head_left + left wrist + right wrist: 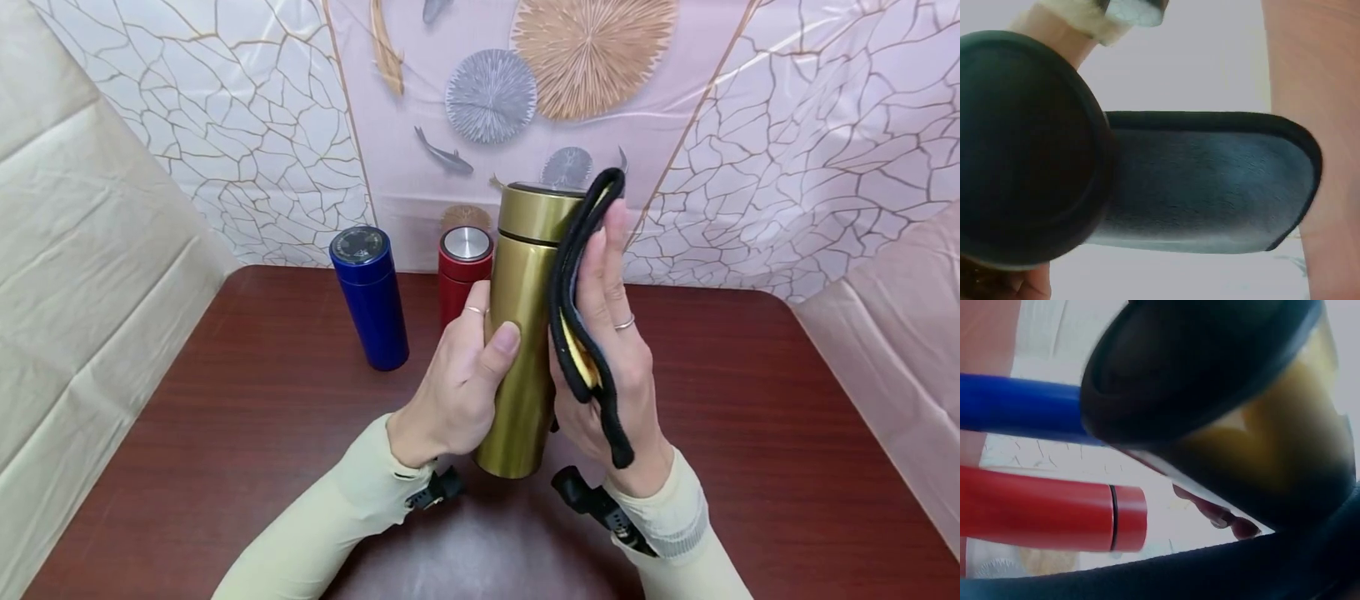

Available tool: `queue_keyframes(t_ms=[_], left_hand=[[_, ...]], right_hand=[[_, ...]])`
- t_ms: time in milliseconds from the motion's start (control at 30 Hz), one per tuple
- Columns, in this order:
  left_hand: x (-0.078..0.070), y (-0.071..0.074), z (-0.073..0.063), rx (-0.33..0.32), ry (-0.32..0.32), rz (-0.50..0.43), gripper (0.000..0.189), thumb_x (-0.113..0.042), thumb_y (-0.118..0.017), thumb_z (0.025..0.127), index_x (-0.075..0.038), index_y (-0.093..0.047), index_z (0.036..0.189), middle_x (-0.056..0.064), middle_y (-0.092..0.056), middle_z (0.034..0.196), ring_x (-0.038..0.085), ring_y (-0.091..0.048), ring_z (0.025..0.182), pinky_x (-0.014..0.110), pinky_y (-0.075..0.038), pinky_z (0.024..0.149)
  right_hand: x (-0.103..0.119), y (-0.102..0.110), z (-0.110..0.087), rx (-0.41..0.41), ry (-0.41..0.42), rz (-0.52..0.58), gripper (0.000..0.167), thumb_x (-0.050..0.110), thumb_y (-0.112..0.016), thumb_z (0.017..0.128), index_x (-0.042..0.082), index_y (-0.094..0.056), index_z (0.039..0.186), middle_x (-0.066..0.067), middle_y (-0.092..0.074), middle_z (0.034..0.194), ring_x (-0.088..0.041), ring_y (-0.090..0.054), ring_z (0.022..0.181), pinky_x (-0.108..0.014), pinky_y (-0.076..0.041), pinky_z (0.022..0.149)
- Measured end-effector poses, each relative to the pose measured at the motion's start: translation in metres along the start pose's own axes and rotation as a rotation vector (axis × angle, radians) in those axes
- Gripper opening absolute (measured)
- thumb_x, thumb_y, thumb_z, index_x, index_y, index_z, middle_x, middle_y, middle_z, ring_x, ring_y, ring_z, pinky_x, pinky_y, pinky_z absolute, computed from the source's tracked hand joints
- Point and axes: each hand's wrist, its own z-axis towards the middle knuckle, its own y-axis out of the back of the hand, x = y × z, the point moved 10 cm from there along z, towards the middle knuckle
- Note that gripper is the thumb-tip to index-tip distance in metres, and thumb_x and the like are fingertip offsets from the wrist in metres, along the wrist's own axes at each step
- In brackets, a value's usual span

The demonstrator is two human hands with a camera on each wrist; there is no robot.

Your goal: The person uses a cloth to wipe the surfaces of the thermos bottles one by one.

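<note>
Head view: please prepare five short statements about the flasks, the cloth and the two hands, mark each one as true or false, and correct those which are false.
1. The left hand grips the gold flask. True.
2. The black-edged cloth is between the right hand and the gold flask. True.
3. The blue flask lies on its side. False: it stands upright on the table.
4. The red flask is to the left of the blue flask. False: it is to the right of it, as the wearer sees them.
5. The gold flask has its lid on. True.
</note>
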Motion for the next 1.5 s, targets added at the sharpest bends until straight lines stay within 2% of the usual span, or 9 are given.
queue_keyframes(t_ms=[167,333,433,567,700,833,1133,1333,1500], left_hand=[[-0.002,0.02,0.004,-0.072,-0.009,-0.095,0.082,-0.07,-0.028,0.102,0.003,-0.044,0.136,0.014,-0.063,0.114,0.019,-0.061,0.105,0.031,-0.05,0.096],[-0.005,0.051,0.008,-0.249,-0.036,-0.288,0.08,-0.067,-0.039,0.101,0.001,-0.043,0.144,0.013,-0.062,0.124,0.021,-0.061,0.111,0.035,-0.049,0.102],[0.0,0.076,0.005,-0.406,-0.012,-0.364,0.062,-0.056,-0.04,0.104,-0.003,-0.051,0.135,0.007,-0.063,0.113,0.018,-0.062,0.1,0.033,-0.051,0.095],[0.011,0.106,-0.004,-0.586,0.073,-0.445,0.048,-0.049,-0.038,0.105,-0.008,-0.059,0.121,0.003,-0.062,0.1,0.016,-0.059,0.09,0.03,-0.05,0.086],[0.01,0.126,-0.004,-0.675,0.057,-0.562,0.047,-0.047,-0.039,0.105,-0.008,-0.06,0.117,0.003,-0.063,0.099,0.015,-0.059,0.089,0.029,-0.049,0.086],[0.006,0.134,0.0,-0.696,-0.021,-0.658,0.042,-0.041,-0.038,0.105,-0.005,-0.059,0.114,0.004,-0.063,0.097,0.015,-0.06,0.087,0.029,-0.049,0.085],[0.013,0.13,0.004,-0.679,-0.033,-0.806,0.043,-0.043,-0.041,0.102,-0.005,-0.057,0.116,0.006,-0.064,0.096,0.019,-0.066,0.081,0.034,-0.056,0.08],[0.016,0.121,0.008,-0.587,0.026,-0.808,0.054,-0.047,-0.029,0.103,-0.003,-0.054,0.123,0.011,-0.068,0.103,0.027,-0.072,0.086,0.039,-0.058,0.087],[0.019,0.121,0.008,-0.544,0.076,-0.784,0.055,-0.051,-0.042,0.103,-0.002,-0.056,0.125,0.011,-0.067,0.11,0.024,-0.071,0.091,0.038,-0.059,0.087]], right_hand=[[0.007,-0.017,-0.005,0.067,0.004,-0.025,0.054,0.021,-0.052,0.108,0.005,-0.034,0.156,-0.028,-0.021,0.165,-0.036,-0.022,0.157,-0.051,-0.027,0.125],[0.016,-0.045,-0.017,0.218,0.073,-0.043,0.051,0.022,-0.039,0.111,0.003,-0.029,0.157,-0.013,-0.015,0.17,-0.036,-0.016,0.158,-0.054,-0.021,0.127],[0.023,-0.061,-0.026,0.307,0.141,-0.033,0.051,0.018,-0.041,0.11,-0.005,-0.031,0.155,-0.017,-0.015,0.169,-0.04,-0.016,0.157,-0.054,-0.023,0.126],[0.029,-0.08,-0.038,0.42,0.215,-0.039,0.054,0.014,-0.05,0.107,-0.011,-0.034,0.152,-0.021,-0.018,0.168,-0.045,-0.019,0.156,-0.049,-0.029,0.125],[0.033,-0.091,-0.046,0.502,0.256,-0.046,0.06,0.016,-0.055,0.104,-0.009,-0.033,0.154,-0.021,-0.018,0.169,-0.045,-0.021,0.155,-0.047,-0.032,0.124],[0.033,-0.095,-0.049,0.53,0.264,-0.037,0.06,0.015,-0.054,0.104,-0.009,-0.032,0.154,-0.023,-0.02,0.168,-0.047,-0.023,0.154,-0.048,-0.032,0.123],[0.028,-0.092,-0.047,0.513,0.237,-0.012,0.056,0.011,-0.055,0.103,-0.012,-0.037,0.151,-0.025,-0.023,0.167,-0.046,-0.024,0.154,-0.047,-0.033,0.123],[0.028,-0.085,-0.041,0.437,0.209,-0.013,0.051,0.011,-0.057,0.103,-0.015,-0.044,0.145,-0.031,-0.035,0.159,-0.042,-0.033,0.152,-0.044,-0.038,0.12],[0.038,-0.078,-0.037,0.375,0.288,-0.051,0.045,0.009,-0.061,0.101,-0.016,-0.052,0.138,-0.032,-0.047,0.15,-0.041,-0.044,0.145,-0.043,-0.043,0.116]])
